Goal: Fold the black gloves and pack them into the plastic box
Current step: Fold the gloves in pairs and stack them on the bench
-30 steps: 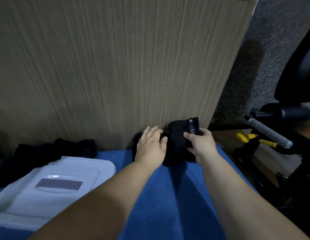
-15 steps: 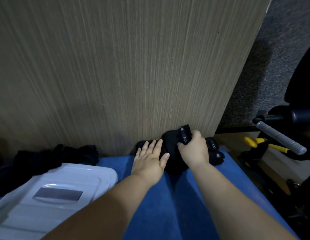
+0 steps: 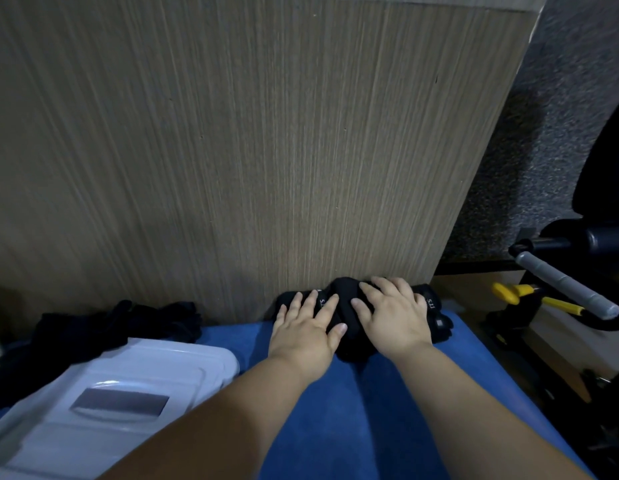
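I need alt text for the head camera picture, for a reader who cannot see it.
Two bare hands, the left hand and the right hand, press flat on black gloves on a blue surface against a wooden panel. A white plastic box lies at the left, with more dark fabric behind it.

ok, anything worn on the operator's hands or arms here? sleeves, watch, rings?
Nothing worn that shows. The left hand and right hand are bare, with no gloves, rings or wristbands visible. The left forearm and right forearm are bare down to the frame edge, with no sleeve, watch or cable in view.
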